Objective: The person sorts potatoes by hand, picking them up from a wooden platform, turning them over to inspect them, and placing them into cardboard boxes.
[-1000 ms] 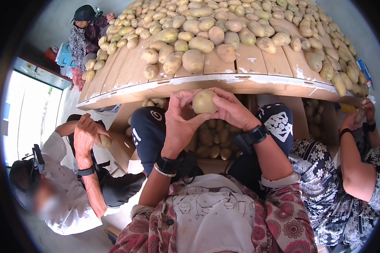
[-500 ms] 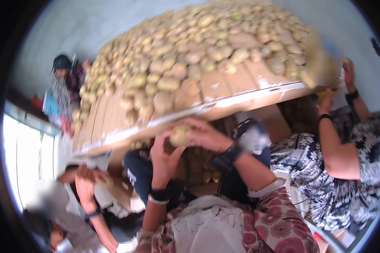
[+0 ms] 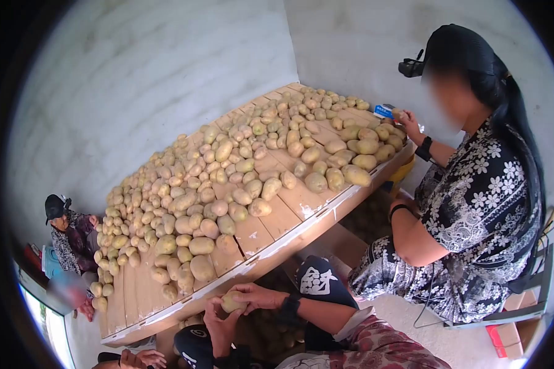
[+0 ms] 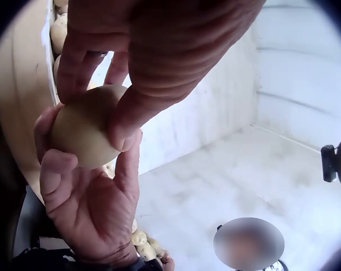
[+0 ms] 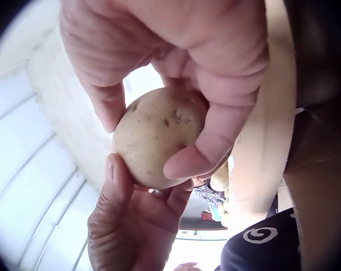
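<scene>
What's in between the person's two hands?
A potato! The left hand and right hand both hold it, as the right wrist view shows.

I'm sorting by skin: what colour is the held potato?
The potato is pale yellow-brown, clearest in the right wrist view.

Potato: one, pale yellow-brown, rounded, firm-skinned
Skin: unpeeled, small dark pits and specks
Place: held between left hand and right hand
</scene>
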The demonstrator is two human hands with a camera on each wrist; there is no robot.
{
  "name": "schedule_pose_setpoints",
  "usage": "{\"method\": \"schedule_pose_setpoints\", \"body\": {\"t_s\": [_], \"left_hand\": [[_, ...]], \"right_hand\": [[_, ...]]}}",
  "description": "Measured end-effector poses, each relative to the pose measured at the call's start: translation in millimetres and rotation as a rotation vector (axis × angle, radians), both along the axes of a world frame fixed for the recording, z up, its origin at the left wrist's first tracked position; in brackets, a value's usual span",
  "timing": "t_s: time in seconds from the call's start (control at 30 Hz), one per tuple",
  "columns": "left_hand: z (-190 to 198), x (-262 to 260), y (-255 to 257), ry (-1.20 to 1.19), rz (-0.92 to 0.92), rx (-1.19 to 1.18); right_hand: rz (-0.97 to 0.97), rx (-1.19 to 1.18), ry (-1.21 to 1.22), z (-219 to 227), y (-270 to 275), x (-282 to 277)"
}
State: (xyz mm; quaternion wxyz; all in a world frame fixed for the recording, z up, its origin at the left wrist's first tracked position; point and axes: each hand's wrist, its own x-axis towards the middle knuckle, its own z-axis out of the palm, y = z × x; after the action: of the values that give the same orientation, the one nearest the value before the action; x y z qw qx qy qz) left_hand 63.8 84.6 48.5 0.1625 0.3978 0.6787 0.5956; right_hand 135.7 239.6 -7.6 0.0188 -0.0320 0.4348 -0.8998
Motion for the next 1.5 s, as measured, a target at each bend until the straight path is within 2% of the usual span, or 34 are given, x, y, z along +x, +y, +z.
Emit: {"method": "schedule_pose_setpoints", "body": {"t_s": [0.1, 0.23, 0.3, 0.43, 0.53, 0.6, 0.7, 0.8, 0.87, 1.03, 1.13, 1.23, 1.27, 1.3, 1.33, 1.4, 1.47, 1.5], "left_hand": [[-11.0, 2.8, 2.2, -0.112, -0.027, 0.084], [-13.6, 13.5, -4.3, -0.144, -0.014, 0.080], [-20.8, 10.7, -7.3, -0.188, -0.047, 0.156], [-35.8, 9.0, -17.7, -0.064, 0.032, 0.106], [-19.2, 12.7, -17.4, -0.045, 0.085, 0.082], [-0.5, 21.6, -13.4, -0.159, 0.125, 0.077], [0.5, 23.0, -9.9, -0.189, 0.116, 0.175], [-12.2, 20.2, -4.0, -0.155, 0.139, 0.236], [-15.7, 23.9, -0.7, -0.166, 0.166, 0.195], [9.5, 34.1, 10.1, -0.224, 0.237, 0.087], [2.4, 30.7, 10.2, -0.226, 0.218, 0.116], [-6.6, 25.7, 3.7, -0.145, 0.284, 0.081], [8.2, 29.9, 4.9, -0.068, 0.304, 0.033], [3.8, 26.3, 2.2, -0.091, 0.282, 0.025], [1.2, 28.8, 1.4, -0.160, 0.288, 0.066], [-10.3, 34.0, -2.4, -0.073, 0.321, 0.132], [-16.4, 38.3, -6.6, -0.137, 0.320, 0.125], [-12.5, 44.0, -3.6, -0.214, 0.285, 0.245]], "right_hand": [[0.004, -0.012, -0.014, -6.9, -0.6, 1.5], [0.011, -0.041, -0.031, -11.2, -11.2, 9.9], [-0.007, 0.020, -0.084, -4.0, -13.7, 11.7], [-0.012, 0.013, -0.100, 0.6, -20.0, 13.9], [-0.022, 0.070, -0.109, 9.3, -19.5, 7.9], [-0.019, 0.069, -0.125, 10.8, -18.5, 7.2], [0.059, -0.056, -0.100, 17.6, -10.2, 7.4], [0.056, -0.082, -0.091, 18.3, 0.7, 17.2], [0.073, -0.128, -0.082, 10.8, 4.7, 20.9], [0.072, -0.229, -0.080, 1.6, 4.9, 15.3], [0.129, -0.197, -0.048, -4.4, 9.1, 9.0], [0.059, -0.138, -0.018, -9.5, 3.7, 2.8], [0.090, -0.195, -0.053, 1.1, 3.7, 4.9], [0.063, -0.255, -0.087, 9.0, 1.5, 4.7], [0.076, -0.227, -0.078, 5.6, 1.7, 1.8], [0.103, -0.189, -0.070, 9.0, 0.0, 2.8], [0.137, -0.172, -0.129, 5.8, 1.2, 1.9], [0.159, -0.185, -0.132, 0.6, 3.0, -0.7]]}}
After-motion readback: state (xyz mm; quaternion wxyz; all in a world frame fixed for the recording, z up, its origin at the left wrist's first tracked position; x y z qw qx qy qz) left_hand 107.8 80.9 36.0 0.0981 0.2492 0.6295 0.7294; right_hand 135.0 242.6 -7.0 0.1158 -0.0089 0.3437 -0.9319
